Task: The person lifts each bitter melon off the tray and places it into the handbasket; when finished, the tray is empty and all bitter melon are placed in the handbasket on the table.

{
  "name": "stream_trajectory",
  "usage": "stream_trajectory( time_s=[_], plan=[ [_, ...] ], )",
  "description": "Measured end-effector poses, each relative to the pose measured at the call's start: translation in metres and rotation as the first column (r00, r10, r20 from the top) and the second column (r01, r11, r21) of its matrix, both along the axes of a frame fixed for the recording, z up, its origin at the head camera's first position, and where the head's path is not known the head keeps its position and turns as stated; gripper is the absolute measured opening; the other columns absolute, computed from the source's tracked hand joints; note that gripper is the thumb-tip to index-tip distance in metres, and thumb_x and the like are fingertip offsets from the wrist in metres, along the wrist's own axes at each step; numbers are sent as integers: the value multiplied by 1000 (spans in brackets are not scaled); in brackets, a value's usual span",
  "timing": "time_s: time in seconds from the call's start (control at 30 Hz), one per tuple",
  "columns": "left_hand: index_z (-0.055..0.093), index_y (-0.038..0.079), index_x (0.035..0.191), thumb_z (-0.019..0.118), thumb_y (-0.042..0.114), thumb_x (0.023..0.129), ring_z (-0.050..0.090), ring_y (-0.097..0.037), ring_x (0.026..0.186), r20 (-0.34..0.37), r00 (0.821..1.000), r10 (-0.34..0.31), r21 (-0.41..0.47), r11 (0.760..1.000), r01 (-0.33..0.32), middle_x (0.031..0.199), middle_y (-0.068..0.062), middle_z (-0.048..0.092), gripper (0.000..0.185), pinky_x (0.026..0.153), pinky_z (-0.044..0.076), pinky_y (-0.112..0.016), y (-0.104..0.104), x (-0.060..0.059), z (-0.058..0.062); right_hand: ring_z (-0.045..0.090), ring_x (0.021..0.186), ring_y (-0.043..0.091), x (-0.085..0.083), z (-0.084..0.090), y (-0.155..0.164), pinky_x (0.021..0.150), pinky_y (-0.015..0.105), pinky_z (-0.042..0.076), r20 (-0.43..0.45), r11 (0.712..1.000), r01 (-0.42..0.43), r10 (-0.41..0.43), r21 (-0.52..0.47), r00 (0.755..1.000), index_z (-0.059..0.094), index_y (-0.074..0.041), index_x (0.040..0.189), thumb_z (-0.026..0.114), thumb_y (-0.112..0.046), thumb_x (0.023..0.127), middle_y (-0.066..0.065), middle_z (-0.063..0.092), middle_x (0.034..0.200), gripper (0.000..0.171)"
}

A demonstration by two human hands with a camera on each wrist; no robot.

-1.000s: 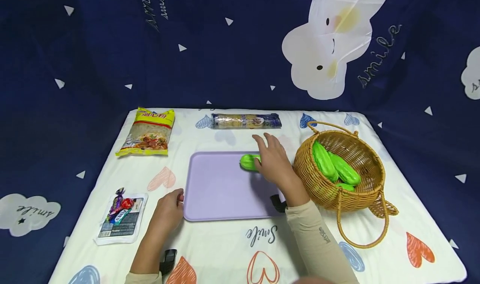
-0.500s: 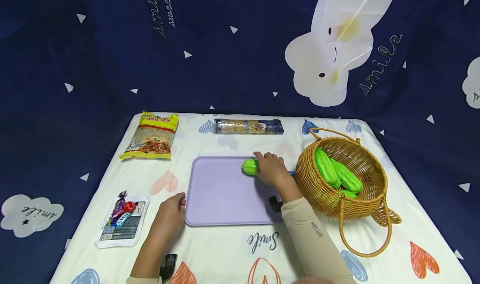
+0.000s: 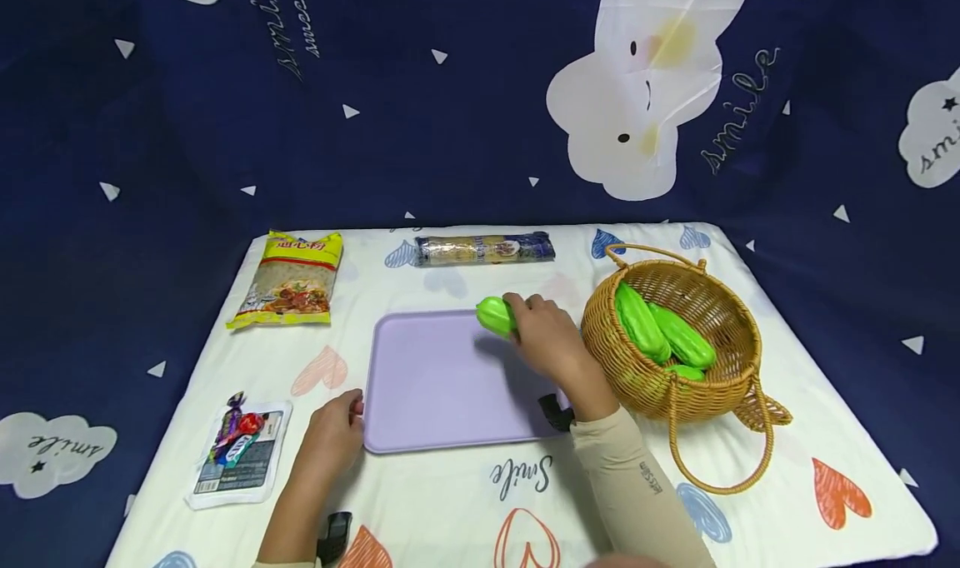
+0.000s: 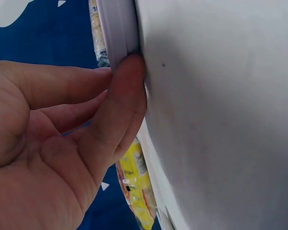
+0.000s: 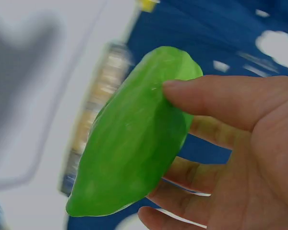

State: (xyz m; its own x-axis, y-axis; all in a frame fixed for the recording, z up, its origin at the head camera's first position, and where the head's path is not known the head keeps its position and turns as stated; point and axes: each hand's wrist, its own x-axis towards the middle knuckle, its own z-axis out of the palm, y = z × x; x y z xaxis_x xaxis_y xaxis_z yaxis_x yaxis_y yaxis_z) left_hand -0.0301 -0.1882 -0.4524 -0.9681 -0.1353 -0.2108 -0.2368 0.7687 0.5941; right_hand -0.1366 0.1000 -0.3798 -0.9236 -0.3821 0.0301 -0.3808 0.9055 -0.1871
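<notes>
My right hand (image 3: pixel 551 341) grips a bright green, ribbed, gourd-like vegetable (image 3: pixel 495 316) over the far right part of the lilac tray (image 3: pixel 431 385). In the right wrist view the thumb presses one side of the green vegetable (image 5: pixel 134 139), with the fingers behind it. At the tray's left edge, my left hand (image 3: pixel 335 430) pinches the rim; the left wrist view shows thumb and fingers at the tray rim (image 4: pixel 120 31). To the right, a wicker basket (image 3: pixel 637 395) holds several similar green vegetables (image 3: pixel 678 335).
A yellow-topped food bag (image 3: pixel 291 281) lies at the back left, and a long clear-wrapped packet (image 3: pixel 483 249) behind the tray. A flat white package (image 3: pixel 236 476) with wrapped candies (image 3: pixel 238 430) on it lies at the front left. The basket's handle (image 3: pixel 761 468) hangs toward the front.
My right hand has closed round the green vegetable and lifted it off the tray, its left end tilting up. The left hand stays at the tray's edge. The head view has shifted slightly.
</notes>
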Motion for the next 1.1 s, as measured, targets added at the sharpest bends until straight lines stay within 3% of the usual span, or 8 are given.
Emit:
stream_trajectory(
  time_s=[0.17, 0.3, 0.4, 0.53, 0.73, 0.83, 0.97, 1.1],
  plan=[
    [50, -14, 130, 52, -3, 88, 57, -27, 89, 3, 1000, -4, 0, 1000, 4, 101, -15, 64, 43, 81, 46, -45, 0, 0, 0, 56, 105, 38, 25, 36, 30, 89, 53, 45, -120, 979, 77, -101, -187, 988, 40, -11, 145, 62, -27, 94, 22, 58, 119, 58],
    [52, -14, 128, 52, -3, 87, 58, -27, 88, -20, 1000, -17, -3, 1000, 17, 99, -15, 65, 43, 81, 46, -45, -1, 1, -1, 50, 107, 40, 37, 48, 64, 92, 55, 39, -178, 931, 180, -245, -318, 953, 37, -13, 148, 57, -28, 96, 25, 53, 122, 57],
    [52, -14, 128, 53, -4, 87, 57, -27, 88, -21, 1000, -23, -5, 1000, 23, 99, -15, 65, 43, 80, 46, -45, -2, 0, -1, 45, 106, 41, 42, 48, 88, 88, 55, 36, -181, 875, 294, -384, -385, 906, 36, -16, 149, 54, -30, 97, 27, 50, 124, 56],
    [51, -14, 129, 52, -3, 87, 57, -28, 88, -6, 1000, -22, -5, 1000, 22, 101, -16, 65, 43, 80, 46, -45, -2, -1, -2, 41, 107, 42, 48, 39, 114, 85, 55, 34, -116, 796, 458, -539, -396, 835, 31, -17, 152, 47, -36, 99, 28, 46, 126, 59],
    [50, -14, 130, 52, -4, 87, 58, -28, 89, 2, 1000, -18, -1, 1000, 18, 101, -17, 64, 44, 81, 46, -46, -3, 1, -2, 36, 116, 48, 50, 19, 133, 93, 58, 30, 12, 710, 623, -656, -328, 755, 24, -14, 154, 42, -38, 100, 34, 40, 130, 62],
    [49, -13, 131, 52, -4, 87, 58, -28, 89, -7, 1000, -18, -3, 1000, 18, 100, -16, 64, 45, 80, 46, -45, -3, 2, -4, 36, 117, 50, 49, 13, 137, 94, 59, 30, 46, 703, 648, -667, -294, 744, 23, -13, 154, 41, -39, 100, 35, 39, 131, 62],
    [47, -13, 134, 53, -2, 87, 57, -29, 90, -19, 999, -35, -21, 999, 34, 99, -16, 63, 48, 80, 46, -47, -3, 2, -2, 35, 118, 52, 47, 14, 139, 93, 61, 30, 77, 719, 648, -653, -249, 754, 22, -10, 153, 39, -42, 100, 36, 37, 132, 65],
    [41, -11, 138, 57, 12, 92, 57, -41, 102, -38, 995, -94, -95, 991, 90, 112, -25, 59, 54, 86, 45, -56, -1, 2, 18, 31, 125, 52, 49, 23, 135, 97, 63, 27, 67, 739, 621, -628, -260, 776, 22, -8, 153, 41, -46, 99, 35, 34, 139, 69]
  ],
)
